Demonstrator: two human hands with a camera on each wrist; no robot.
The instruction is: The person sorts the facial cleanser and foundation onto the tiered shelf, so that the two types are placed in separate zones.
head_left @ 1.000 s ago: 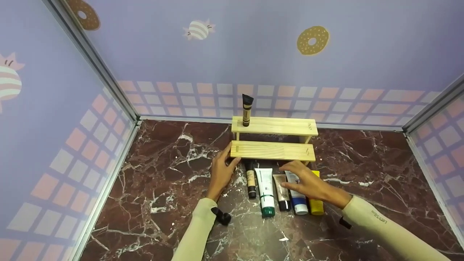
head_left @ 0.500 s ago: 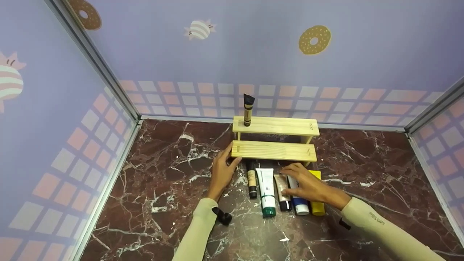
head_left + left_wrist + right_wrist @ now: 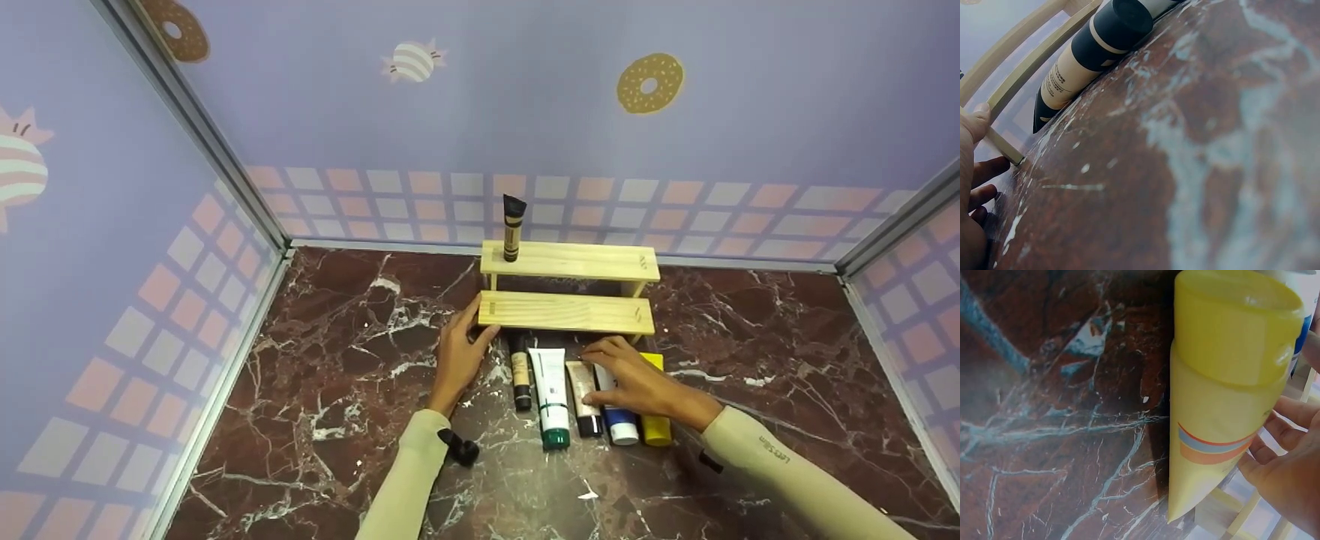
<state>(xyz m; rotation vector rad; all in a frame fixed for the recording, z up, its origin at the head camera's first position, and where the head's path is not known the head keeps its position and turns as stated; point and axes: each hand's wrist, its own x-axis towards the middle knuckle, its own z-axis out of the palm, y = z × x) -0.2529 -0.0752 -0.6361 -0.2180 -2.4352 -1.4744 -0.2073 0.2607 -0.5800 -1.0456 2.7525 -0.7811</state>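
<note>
Purple walls [image 3: 532, 112] edge the stone table [image 3: 352, 435]. The left hand [image 3: 459, 360] holds the wooden stand [image 3: 566, 311]; a bump could topple the black tube [image 3: 512, 229] beyond it. The right hand [image 3: 637, 379], loose and empty, hangs over the blue tube [image 3: 622, 421]; a careless poke could shove the brown tube [image 3: 579, 381].

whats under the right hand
In the head view, the right hand partly covers a blue-and-white tube, a beige tube and a yellow tube. Their capped ends show; parts of their bodies are hidden, as is any fingertip contact.
</note>
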